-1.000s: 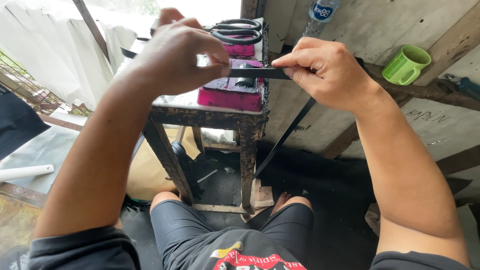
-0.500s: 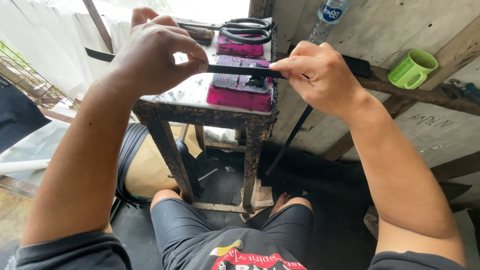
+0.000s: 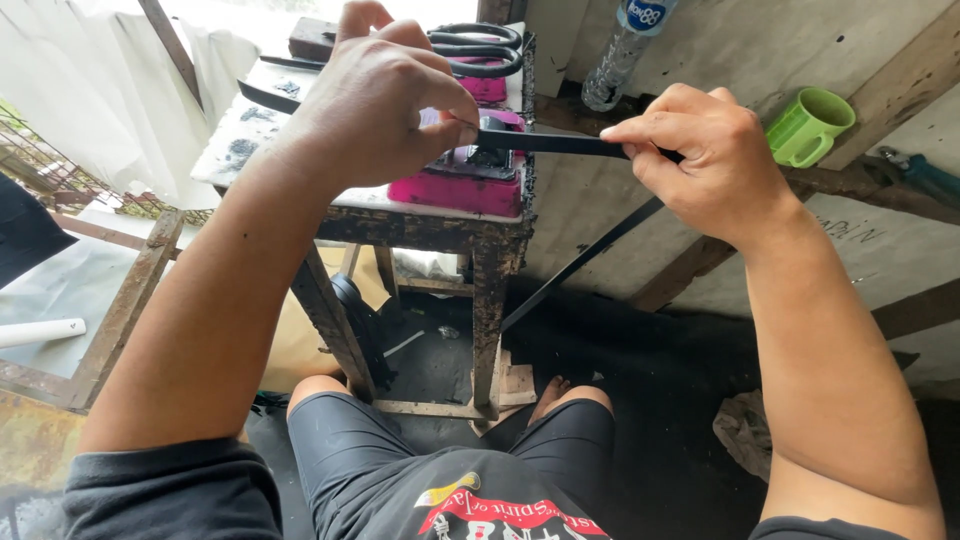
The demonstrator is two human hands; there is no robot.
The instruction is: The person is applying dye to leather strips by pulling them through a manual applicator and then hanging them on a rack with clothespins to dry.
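A worn wooden stool-like table (image 3: 300, 150) fills the upper middle of the frame, its stained white top carrying the smaller things and its dark legs running down toward the person's knees at the bottom centre. Across it, from upper left to right of centre, stretches a long black strap (image 3: 545, 142), held taut between both hands; its free end drops from the right hand diagonally down toward the lower middle of the frame. The left hand (image 3: 375, 100), upper centre, is closed with thumb and fingers pinched together on the strap, while the right hand (image 3: 695, 150), right of centre, is likewise clamped on it between thumb and forefinger. Compared with half a second ago, the two hands sit closer together along the strap, and the span between them now lies right over the pink block (image 3: 465, 175) on the near edge of the table, so the stretch being worked has shortened and shifted. Behind the left hand, at the top centre, lie black-handled scissors (image 3: 480, 45). At the upper right a green mug (image 3: 805, 125) rests on a wooden ledge, and a clear plastic bottle (image 3: 620, 55) stands at the top, just right of the table.
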